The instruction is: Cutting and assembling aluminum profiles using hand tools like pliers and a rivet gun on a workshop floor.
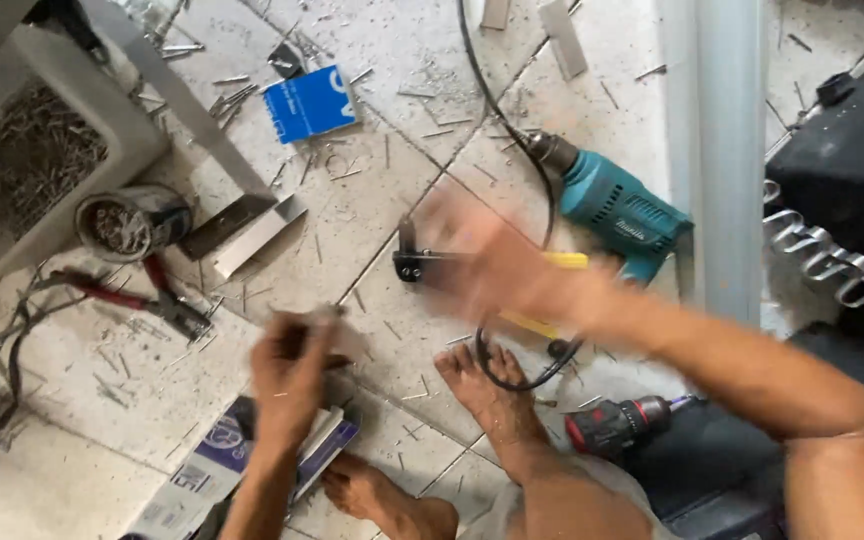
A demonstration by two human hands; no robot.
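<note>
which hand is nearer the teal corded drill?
Right. The right hand, motion-blurred, is over the yellow-handled tool just left of the teal corded drill. The left hand is well down-left of it, at the cardboard box.

Motion blurs the right hand [497, 265] over the yellow-handled riveter [482, 275].

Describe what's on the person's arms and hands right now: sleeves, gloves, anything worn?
Both arms are bare as far as the view shows: no sleeves, no gloves. The left hand shows no ring, watch or strap on its wrist. The right hand is smeared by motion blur, so small items on its fingers cannot be ruled out; its forearm is uncovered. The feet below are bare too.
</note>
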